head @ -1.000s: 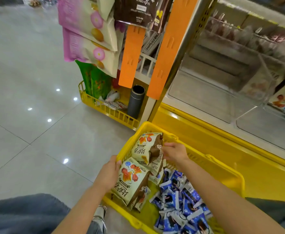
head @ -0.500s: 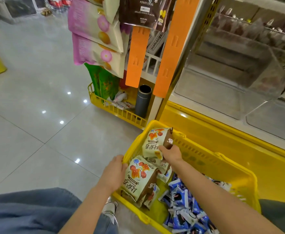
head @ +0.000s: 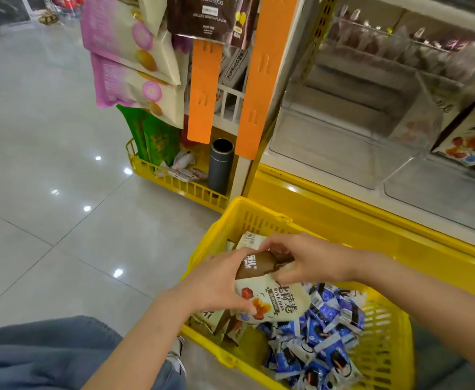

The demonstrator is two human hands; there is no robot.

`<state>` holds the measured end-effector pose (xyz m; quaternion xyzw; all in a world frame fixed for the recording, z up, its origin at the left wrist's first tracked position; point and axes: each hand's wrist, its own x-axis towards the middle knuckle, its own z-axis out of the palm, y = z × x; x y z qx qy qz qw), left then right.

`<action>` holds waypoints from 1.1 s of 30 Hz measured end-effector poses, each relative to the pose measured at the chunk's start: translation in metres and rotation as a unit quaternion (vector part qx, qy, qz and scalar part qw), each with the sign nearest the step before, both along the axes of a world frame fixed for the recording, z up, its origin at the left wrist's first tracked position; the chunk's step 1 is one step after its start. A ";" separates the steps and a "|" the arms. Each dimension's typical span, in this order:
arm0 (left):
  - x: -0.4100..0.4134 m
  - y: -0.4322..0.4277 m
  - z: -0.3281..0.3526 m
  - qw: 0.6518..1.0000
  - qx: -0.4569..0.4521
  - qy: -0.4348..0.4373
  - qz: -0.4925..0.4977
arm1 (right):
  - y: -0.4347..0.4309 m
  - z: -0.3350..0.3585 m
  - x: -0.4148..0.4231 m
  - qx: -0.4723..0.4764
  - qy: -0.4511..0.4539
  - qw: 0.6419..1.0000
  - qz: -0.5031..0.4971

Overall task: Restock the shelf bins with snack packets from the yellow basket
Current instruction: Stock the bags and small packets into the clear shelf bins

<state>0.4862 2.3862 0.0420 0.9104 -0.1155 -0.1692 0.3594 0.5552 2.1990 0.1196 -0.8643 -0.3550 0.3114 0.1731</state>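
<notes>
A yellow basket sits on the floor in front of the shelf. Above it, both hands hold cream-and-brown snack packets stacked together. My left hand grips the stack from the left side. My right hand pinches its brown top edge from the right. More of the same packets lie under the hands, and a heap of small blue-and-white packets fills the basket's right part. Clear shelf bins stand above; one to the right holds a matching packet.
Orange hanging strips and pink and green snack bags hang at the shelf end. Below them a low yellow rack holds a dark cylinder. The shelf's yellow base runs behind the basket. Shiny tiled floor spreads left.
Both hands have come together over the basket and gathered the cream-and-brown packets into one stack, lifted slightly. The camera has moved closer and slightly right.
</notes>
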 end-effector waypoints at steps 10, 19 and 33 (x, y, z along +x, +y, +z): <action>-0.008 0.036 -0.007 0.900 -0.300 0.042 0.313 | 0.018 -0.019 0.014 0.323 -0.116 0.883 -0.321; -0.006 0.049 -0.009 0.815 -0.386 0.022 0.432 | 0.040 -0.138 -0.039 0.057 0.148 0.926 -0.343; -0.009 0.051 -0.015 0.795 -0.400 0.010 0.456 | 0.057 -0.134 -0.020 -0.072 0.062 0.975 -0.202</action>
